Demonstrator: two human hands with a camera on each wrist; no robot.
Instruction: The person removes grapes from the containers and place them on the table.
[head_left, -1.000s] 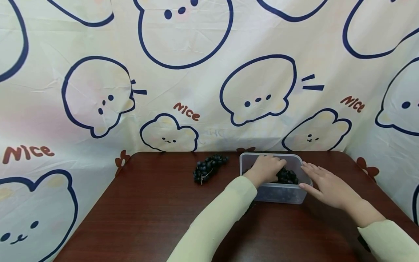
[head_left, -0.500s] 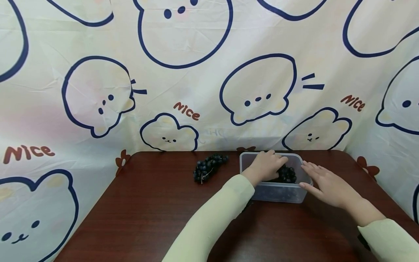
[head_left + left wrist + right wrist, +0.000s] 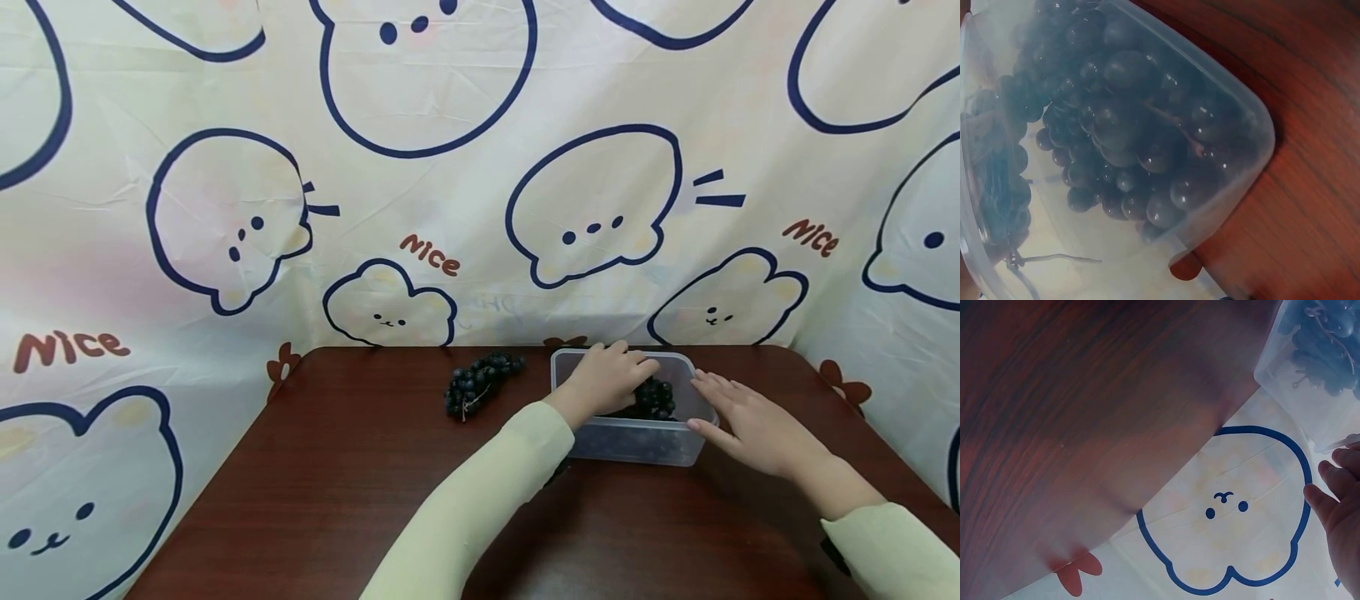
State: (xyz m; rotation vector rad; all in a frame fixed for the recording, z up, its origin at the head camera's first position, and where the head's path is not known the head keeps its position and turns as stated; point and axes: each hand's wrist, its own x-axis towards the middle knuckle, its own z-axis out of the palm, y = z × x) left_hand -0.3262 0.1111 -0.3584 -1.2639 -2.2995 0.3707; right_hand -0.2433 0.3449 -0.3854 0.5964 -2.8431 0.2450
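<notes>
A clear plastic box [image 3: 637,446] stands at the back right of the table, with dark grapes [image 3: 656,400] inside. My left hand [image 3: 609,379] reaches over the rim, its fingers curled down onto a bunch of these grapes; the fingertips are hidden. Through the box wall in the left wrist view, many grapes [image 3: 1122,125] and a stem show. My right hand [image 3: 753,429] lies against the box's right side, fingers straight and thumb at the front corner. In the right wrist view its fingers [image 3: 1341,481] are at the box edge.
Another bunch of dark grapes [image 3: 480,385] lies on the brown table [image 3: 360,500], left of the box. Behind the table hangs a pale curtain [image 3: 480,192] printed with cartoon bears.
My left hand has risen slightly and shifted left, and the grapes under it have moved a little left inside the box. My right hand has stayed against the box.
</notes>
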